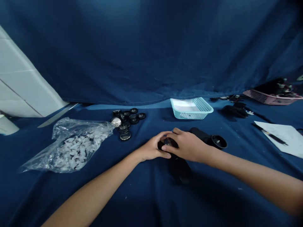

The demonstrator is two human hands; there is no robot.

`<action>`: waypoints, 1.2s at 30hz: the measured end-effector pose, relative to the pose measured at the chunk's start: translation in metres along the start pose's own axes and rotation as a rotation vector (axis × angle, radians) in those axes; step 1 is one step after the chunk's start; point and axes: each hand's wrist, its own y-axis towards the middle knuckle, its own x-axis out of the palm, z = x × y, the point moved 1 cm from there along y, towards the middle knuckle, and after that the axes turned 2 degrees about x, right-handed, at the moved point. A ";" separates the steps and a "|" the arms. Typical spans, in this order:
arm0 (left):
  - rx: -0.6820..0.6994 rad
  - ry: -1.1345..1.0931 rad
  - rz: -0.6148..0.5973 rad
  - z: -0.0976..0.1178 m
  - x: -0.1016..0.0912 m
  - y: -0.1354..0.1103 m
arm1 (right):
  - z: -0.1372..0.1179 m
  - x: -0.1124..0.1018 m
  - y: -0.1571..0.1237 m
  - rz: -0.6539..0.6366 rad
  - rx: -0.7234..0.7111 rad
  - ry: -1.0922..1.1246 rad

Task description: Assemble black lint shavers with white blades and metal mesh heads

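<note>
L hand [151,147] and R hand [188,145] are gripping black plastic fitting [201,134] w/ mesh cap [170,142]. Even pressure from both sides is keeping it square.

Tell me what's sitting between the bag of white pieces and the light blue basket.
In the head view, a loose pile of black round parts with mesh faces lies on the navy cloth between the clear plastic bag of white pieces and the light blue basket.

Dark blue cloth [151,56] with soft folds. Light blue basket [191,108] with little square holes, white and pink inside. Pink basket [270,98]. White paper [281,137]. Black thing [170,142] with tiny dots on top. Round black caps [125,135], one shiny silver. White bits [73,148] in a clear bag [44,159].
</note>
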 end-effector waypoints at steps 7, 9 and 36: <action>-0.066 0.041 0.036 -0.004 0.000 0.004 | 0.017 -0.005 -0.005 -0.013 0.016 0.235; -0.056 0.027 0.030 -0.003 -0.001 0.005 | 0.015 -0.006 -0.003 -0.004 -0.003 0.246; -0.098 -0.053 0.057 0.003 0.001 0.005 | 0.015 -0.014 0.006 0.037 -0.240 0.329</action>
